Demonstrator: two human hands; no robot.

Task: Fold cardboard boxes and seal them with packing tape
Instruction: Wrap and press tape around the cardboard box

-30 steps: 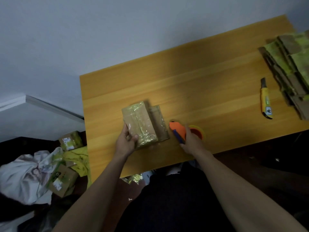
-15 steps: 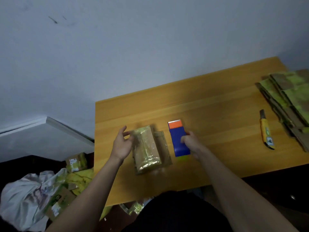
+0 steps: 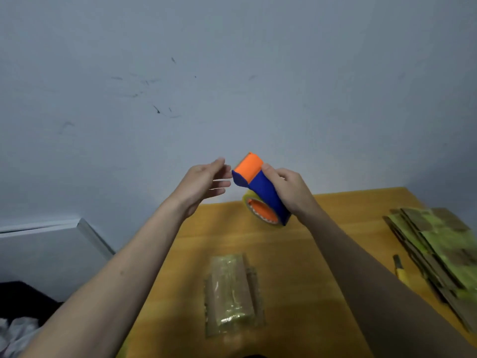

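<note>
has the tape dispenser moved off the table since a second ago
Yes. The tape dispenser sat on the table right of the taped box; now the right hand holds it raised, above and beyond the box.

I see a scuffed grey wall [image 3: 232, 73] filling the upper frame, a yellow knife [image 3: 400, 272] at right on the worktop [image 3: 296, 254], and white cloth [image 3: 13, 334] lower left.

Desk [image 3: 296, 254]: we see smooth, matt orange-toned wood grain.
Tape dispenser [image 3: 260, 188]: we see matt blue and orange plastic.
Box [image 3: 231, 293]: brown cardboard under glossy, crinkled clear tape.
</note>
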